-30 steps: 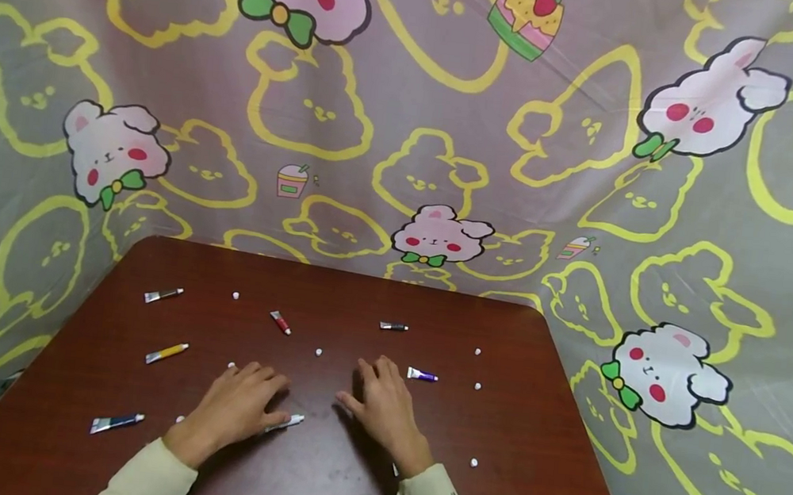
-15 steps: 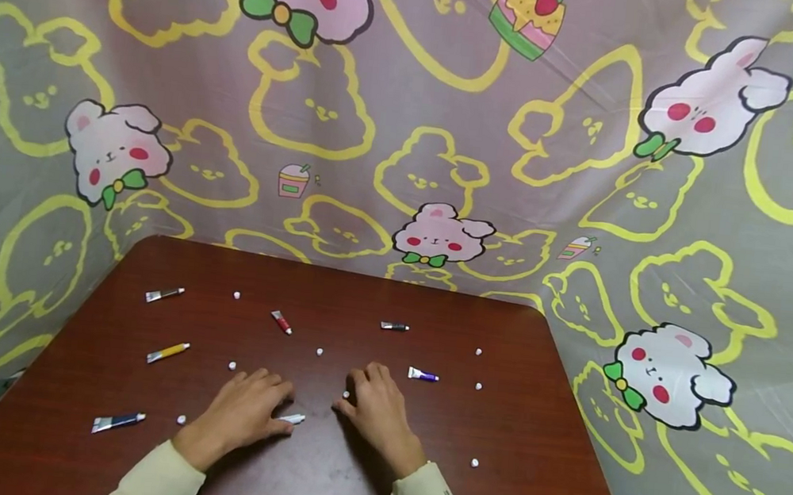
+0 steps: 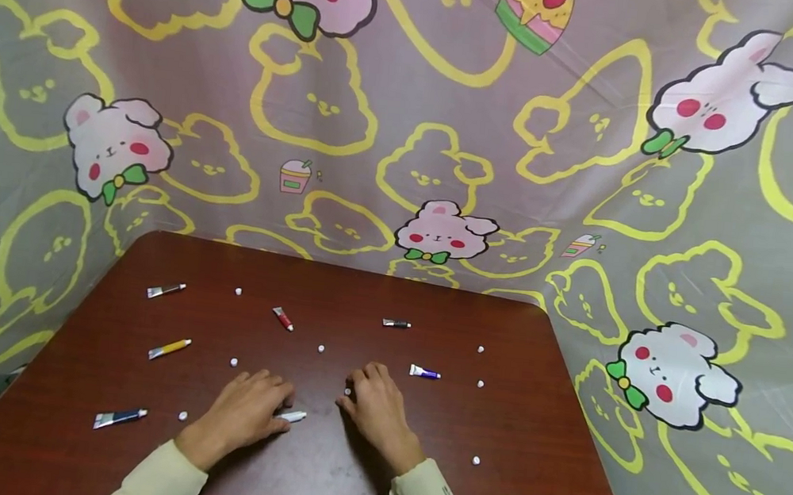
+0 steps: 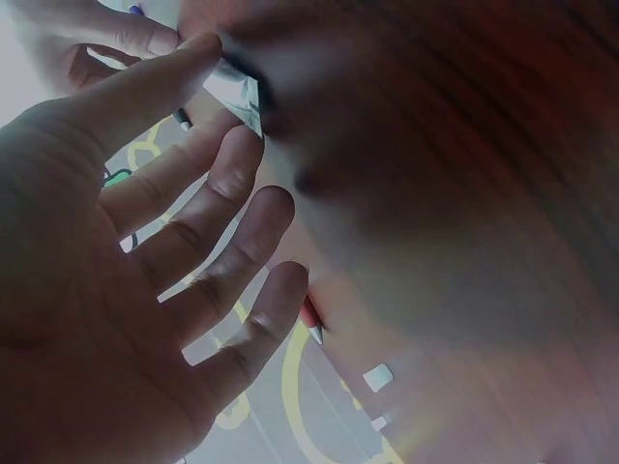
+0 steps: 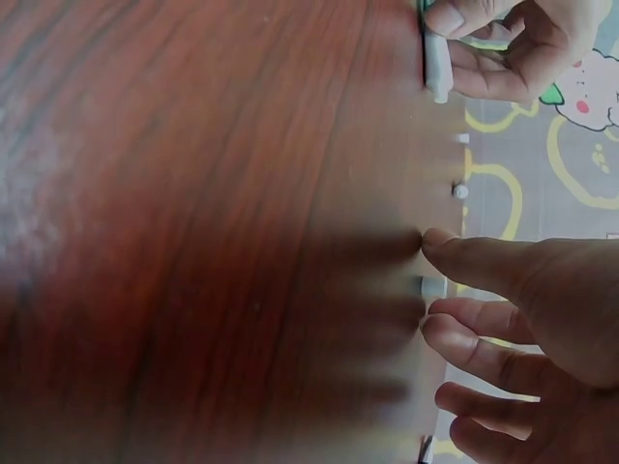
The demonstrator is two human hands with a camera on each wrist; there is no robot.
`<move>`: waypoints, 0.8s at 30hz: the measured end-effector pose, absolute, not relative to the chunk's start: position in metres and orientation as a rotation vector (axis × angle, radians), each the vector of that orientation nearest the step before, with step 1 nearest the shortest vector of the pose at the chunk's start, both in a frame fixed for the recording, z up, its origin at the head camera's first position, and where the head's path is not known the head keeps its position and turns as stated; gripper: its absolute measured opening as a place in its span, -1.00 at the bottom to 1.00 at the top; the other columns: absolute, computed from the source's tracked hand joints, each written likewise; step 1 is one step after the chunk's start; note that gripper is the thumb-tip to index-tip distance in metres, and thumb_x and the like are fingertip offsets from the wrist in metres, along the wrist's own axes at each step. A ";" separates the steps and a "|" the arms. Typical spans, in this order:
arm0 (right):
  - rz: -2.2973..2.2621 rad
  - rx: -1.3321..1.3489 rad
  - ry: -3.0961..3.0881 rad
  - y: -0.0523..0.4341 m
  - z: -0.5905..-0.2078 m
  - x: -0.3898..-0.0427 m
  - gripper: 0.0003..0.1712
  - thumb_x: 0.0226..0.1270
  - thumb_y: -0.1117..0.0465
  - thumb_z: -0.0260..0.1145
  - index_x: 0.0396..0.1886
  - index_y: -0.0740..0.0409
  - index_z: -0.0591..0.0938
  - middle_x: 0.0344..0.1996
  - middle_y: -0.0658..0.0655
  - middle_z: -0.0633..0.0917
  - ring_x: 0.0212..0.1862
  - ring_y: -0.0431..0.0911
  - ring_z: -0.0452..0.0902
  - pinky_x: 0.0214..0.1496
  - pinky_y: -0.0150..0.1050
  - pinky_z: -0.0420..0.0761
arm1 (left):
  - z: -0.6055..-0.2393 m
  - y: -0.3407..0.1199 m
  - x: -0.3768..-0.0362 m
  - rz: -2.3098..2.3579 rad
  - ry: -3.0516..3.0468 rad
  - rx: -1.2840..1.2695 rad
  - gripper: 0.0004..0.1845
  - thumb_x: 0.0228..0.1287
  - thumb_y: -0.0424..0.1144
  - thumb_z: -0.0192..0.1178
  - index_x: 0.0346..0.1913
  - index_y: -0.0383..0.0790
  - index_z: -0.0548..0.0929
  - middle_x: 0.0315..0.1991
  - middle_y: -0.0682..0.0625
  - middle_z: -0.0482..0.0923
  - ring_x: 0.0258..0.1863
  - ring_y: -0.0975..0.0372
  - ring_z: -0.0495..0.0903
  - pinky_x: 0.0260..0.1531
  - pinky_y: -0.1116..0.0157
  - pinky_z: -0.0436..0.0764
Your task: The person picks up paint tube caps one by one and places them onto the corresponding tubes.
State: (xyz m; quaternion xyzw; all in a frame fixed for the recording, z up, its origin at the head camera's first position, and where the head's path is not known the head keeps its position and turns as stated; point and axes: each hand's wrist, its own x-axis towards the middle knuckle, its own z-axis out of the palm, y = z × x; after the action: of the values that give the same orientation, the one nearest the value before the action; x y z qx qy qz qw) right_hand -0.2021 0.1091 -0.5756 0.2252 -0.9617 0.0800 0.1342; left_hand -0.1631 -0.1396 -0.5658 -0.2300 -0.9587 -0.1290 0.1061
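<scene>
My left hand (image 3: 240, 416) pinches a small white paint tube (image 3: 293, 416) between thumb and index finger, close over the table. The tube's crimped foil end (image 4: 240, 95) shows in the left wrist view, with the other fingers spread apart. Its white nozzle end (image 5: 439, 77) points toward my right hand. To the right, my right hand (image 3: 380, 413) has its fingertips at the tabletop. A small white cap (image 5: 432, 287) stands between its thumb and index finger, with a gap showing on the thumb side.
Around the brown table (image 3: 534, 452) lie dark blue (image 3: 120, 418), yellow (image 3: 170, 348), brown (image 3: 166, 290), red (image 3: 283, 318), black (image 3: 396, 324) and purple (image 3: 425, 372) paint tubes. Several white caps (image 3: 321, 349) are scattered among them. A patterned curtain (image 3: 336, 130) surrounds the far edges.
My left hand has shifted slightly right along the tube. My right hand has moved a little left, and the white cap has come into view by its fingers. Over the last half second, hardly anything differs.
</scene>
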 end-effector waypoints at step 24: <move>0.315 0.676 -2.704 0.107 -0.571 -0.199 -0.86 0.24 0.16 0.63 -0.34 -0.05 0.78 -0.36 -0.06 0.75 -0.20 -0.06 0.69 -0.19 -0.15 0.70 | -0.567 -0.138 -0.163 -0.354 -2.756 -0.768 -0.60 -0.06 -0.09 0.68 -0.41 0.07 0.56 -0.46 0.21 0.56 -0.31 0.16 0.57 -0.22 0.01 0.58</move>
State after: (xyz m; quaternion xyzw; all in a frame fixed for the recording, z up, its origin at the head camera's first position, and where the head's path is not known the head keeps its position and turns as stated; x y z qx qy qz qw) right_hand -0.1989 0.1068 -0.5710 0.2375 -0.9504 0.1107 0.1676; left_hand -0.1634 -0.1380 -0.5673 -0.2642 -0.9480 -0.1216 0.1291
